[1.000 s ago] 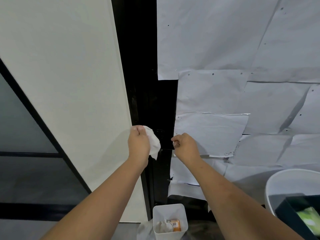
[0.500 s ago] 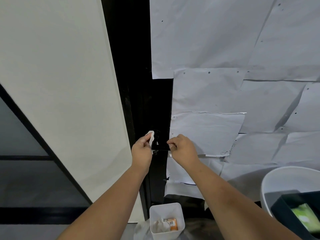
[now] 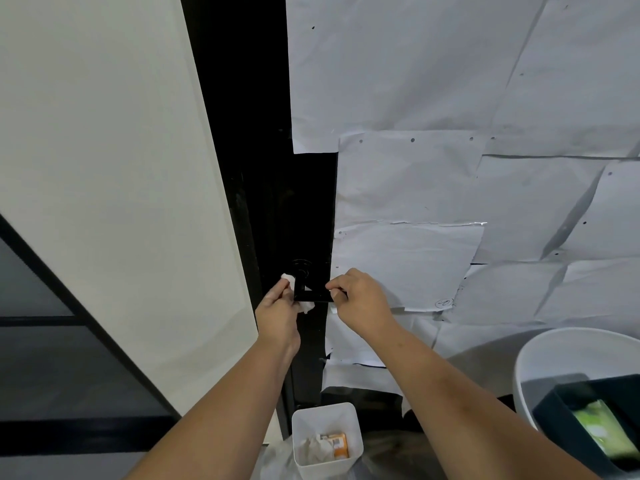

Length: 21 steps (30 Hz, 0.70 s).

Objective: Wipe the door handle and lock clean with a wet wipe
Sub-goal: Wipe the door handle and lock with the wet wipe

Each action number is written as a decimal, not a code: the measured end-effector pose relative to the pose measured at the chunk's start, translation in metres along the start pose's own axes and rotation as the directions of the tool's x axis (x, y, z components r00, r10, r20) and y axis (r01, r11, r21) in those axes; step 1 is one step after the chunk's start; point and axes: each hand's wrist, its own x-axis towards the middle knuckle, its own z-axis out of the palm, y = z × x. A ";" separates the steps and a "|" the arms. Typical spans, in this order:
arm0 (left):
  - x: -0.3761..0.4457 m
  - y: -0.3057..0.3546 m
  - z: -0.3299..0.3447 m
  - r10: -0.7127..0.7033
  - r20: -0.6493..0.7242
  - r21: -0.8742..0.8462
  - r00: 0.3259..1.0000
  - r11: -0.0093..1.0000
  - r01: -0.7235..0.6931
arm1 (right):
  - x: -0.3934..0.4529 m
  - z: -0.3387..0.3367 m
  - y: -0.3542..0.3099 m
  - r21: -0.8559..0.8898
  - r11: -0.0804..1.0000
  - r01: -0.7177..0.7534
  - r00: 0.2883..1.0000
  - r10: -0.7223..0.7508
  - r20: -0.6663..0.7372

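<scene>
A black lever door handle (image 3: 313, 296) sticks out from a black door (image 3: 270, 188), with its round rose (image 3: 300, 265) just above. My left hand (image 3: 277, 315) is shut on a white wet wipe (image 3: 291, 279) and presses it against the handle's neck and left end. My right hand (image 3: 360, 303) pinches the right tip of the lever. No separate lock shows; the black hardware is hard to make out against the dark door.
White paper sheets (image 3: 450, 168) cover the door to the right. A pale wall (image 3: 104, 168) is on the left. On the floor below stands a small white bin (image 3: 325, 441) with crumpled wipes. A white tub (image 3: 540, 362) holding a dark box (image 3: 588, 420) sits at lower right.
My left hand has moved right from the door frame onto the handle's neck with the wipe. My right hand has stayed on the lever's tip.
</scene>
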 end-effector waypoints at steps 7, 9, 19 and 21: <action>-0.005 0.004 0.000 -0.195 0.199 -0.242 0.960 0.940 0.241 | 0.000 0.000 0.001 0.034 0.999 0.001 1.000 -0.001 -0.007; -0.005 0.004 -0.001 -0.214 0.235 -0.262 0.948 0.925 0.274 | 0.000 0.000 0.001 0.037 0.999 0.005 1.000 -0.004 -0.006; 0.004 -0.002 0.015 -0.299 0.257 -0.085 0.919 0.940 0.330 | -0.001 -0.004 0.002 0.007 0.999 0.032 0.999 -0.032 0.023; 0.002 0.000 0.012 -0.298 0.242 -0.127 0.924 0.934 0.334 | -0.001 -0.005 0.003 0.008 0.999 0.037 0.999 -0.037 0.039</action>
